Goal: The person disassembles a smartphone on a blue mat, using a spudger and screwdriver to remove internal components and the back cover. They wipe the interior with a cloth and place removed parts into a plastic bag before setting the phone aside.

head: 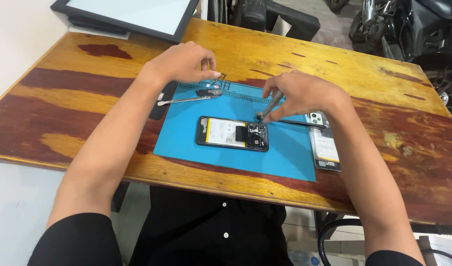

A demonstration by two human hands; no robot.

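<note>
An opened phone (232, 133) with its back cover off lies on a blue work mat (186, 133), showing a pale battery and dark circuit parts. My right hand (300, 93) holds a thin screwdriver (270, 106) whose tip sits just above the phone's upper right corner. My left hand (184, 61) hovers at the mat's far edge, fingertips pinched together just above a small dark part (209, 92). A metal pry tool (179, 101) lies beside that part.
A phone back cover (324, 145) lies at the mat's right edge, with a dark thin tool (300, 123) across it. A framed white panel (132, 15) rests at the wooden table's (383, 79) far left. Motorbikes (413, 29) stand beyond the table.
</note>
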